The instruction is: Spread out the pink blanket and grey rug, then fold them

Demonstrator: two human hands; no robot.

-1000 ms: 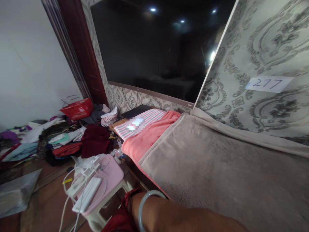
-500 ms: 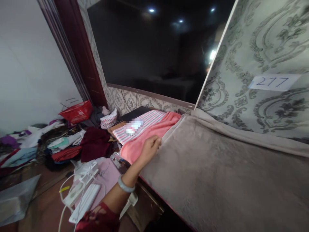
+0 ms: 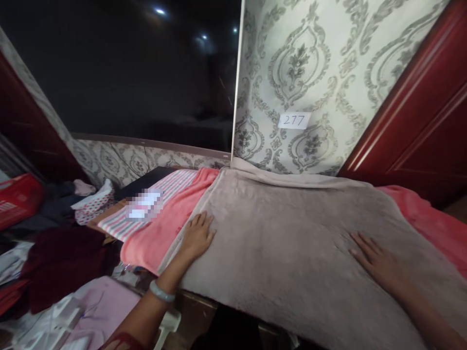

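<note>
A grey plush blanket lies spread over a table, its far edge rumpled against the wall. My left hand rests flat on its left border, fingers spread, with a pale bangle at the wrist. On the blanket's right half lies my right hand, fingers stretched out, slightly blurred. Left of the blanket is a coral-pink cloth, with a striped cloth beyond it. A blurred-out bright object sits on the stripes. More pink cloth shows past the blanket's right edge.
A large dark television screen rises behind the table. A paper marked 277 is on the patterned wall. At the left are piled clothes, a red basket and white power strips. A dark red door stands right.
The view has swung right. My left hand has gone from closed at the blanket's edge to lying flat with fingers spread. My right hand has come into view on the blanket.
</note>
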